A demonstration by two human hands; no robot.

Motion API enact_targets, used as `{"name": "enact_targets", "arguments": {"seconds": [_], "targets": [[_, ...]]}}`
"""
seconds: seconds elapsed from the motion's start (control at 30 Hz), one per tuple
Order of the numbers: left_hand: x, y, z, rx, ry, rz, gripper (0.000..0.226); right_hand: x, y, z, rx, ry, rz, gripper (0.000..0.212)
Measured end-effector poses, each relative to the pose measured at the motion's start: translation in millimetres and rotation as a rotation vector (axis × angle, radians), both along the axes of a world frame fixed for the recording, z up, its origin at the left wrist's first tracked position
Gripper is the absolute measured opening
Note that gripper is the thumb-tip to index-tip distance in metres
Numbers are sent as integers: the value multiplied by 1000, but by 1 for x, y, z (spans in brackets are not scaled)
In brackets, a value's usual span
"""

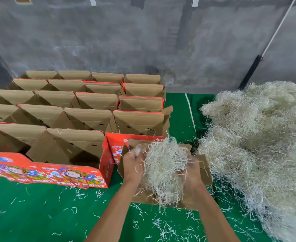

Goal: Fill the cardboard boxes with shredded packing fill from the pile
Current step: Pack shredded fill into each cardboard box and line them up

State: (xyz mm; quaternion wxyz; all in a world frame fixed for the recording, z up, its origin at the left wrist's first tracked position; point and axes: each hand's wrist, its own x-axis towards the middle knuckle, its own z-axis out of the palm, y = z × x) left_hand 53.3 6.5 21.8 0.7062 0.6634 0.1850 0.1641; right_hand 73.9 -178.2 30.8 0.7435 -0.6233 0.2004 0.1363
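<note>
1. Pale shredded packing fill (163, 168) is sitting bunched at lower centre of the frame, over an open cardboard box (203, 168).
2. Both hands are gripping that clump: left hand (133, 165) on its left side, right hand (192, 173) on its right.
3. Right of frame, the big pile (259, 145) is lying on the green tabletop (39, 212).
4. Rows of open empty boxes (84, 103) are standing at upper left.
</note>
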Motion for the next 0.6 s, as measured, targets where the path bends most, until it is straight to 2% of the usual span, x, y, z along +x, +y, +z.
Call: {"name": "enact_targets", "arguments": {"seconds": [0.03,0.1,0.13,0.17,0.23,0.27,0.33,0.4,0.43,0.5,0.53,0.6], "targets": [[0,9,0,-12,-3,59,33,-1,-8,4,-52,-48,-80,14],[3,36,-2,-62,16,185,44,7,-33,5,-274,-140,-127,32],[1,46,-4,-61,50,205,47,12,-48,-1,-315,-161,-129,45],[1,52,-1,-15,123,156,53,13,-56,3,-293,-153,-115,50],[-2,38,8,13,250,-11,63,10,-50,2,-104,-157,24,39],[-2,24,9,-42,317,-118,71,10,-39,-2,124,-121,45,41],[-4,-9,14,-97,409,-288,108,7,-7,2,408,-11,-36,40],[-9,-35,11,-31,468,-371,122,5,14,-2,322,14,-34,25],[-11,-40,8,8,461,-342,114,1,16,-4,170,-23,48,20],[-13,-36,1,52,390,-229,53,2,8,-11,-54,-141,112,18],[-14,-31,1,25,365,-188,31,3,2,-16,-108,-210,101,20],[-9,-19,-3,-226,376,-136,33,2,-5,-18,-176,-306,29,36]]}}
